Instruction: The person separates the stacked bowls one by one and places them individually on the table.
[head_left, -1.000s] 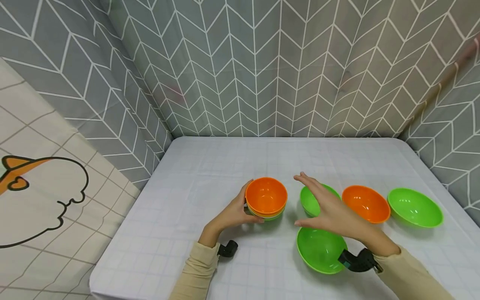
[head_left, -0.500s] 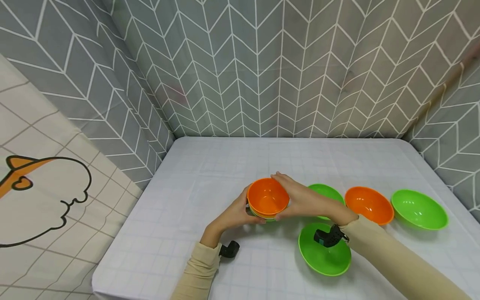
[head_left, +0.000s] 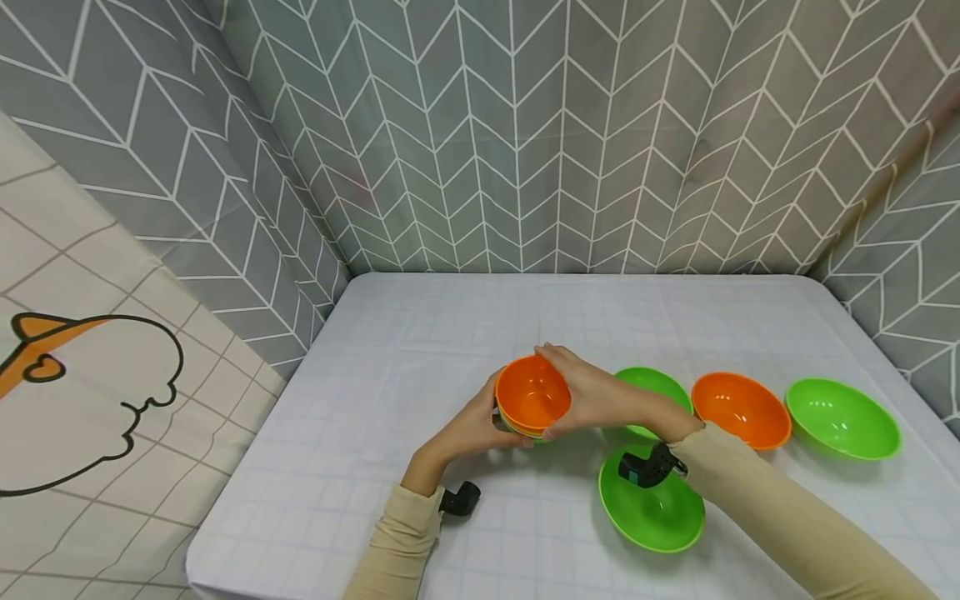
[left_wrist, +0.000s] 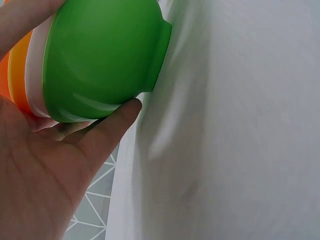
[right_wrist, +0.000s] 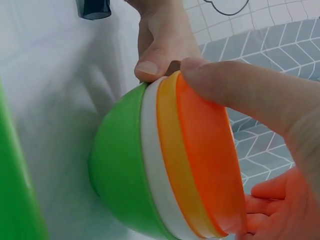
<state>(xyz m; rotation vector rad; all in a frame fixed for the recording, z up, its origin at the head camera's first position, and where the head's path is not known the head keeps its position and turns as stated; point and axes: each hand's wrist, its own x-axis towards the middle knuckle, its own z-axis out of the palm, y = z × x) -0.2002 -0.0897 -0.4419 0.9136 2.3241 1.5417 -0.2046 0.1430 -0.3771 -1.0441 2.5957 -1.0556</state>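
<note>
grey chevron curtain behind white tablecloth; pale grid-patterned surface at left, cartoon drawing on it.

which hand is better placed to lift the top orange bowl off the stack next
Probably the right hand: it grips the top orange bowl from the right side, while the left hand holds lower down, with fingers at the bottom green bowl, so it could steady the rest.

Right fingers, earlier apart; now on upper orange bowl.
</note>
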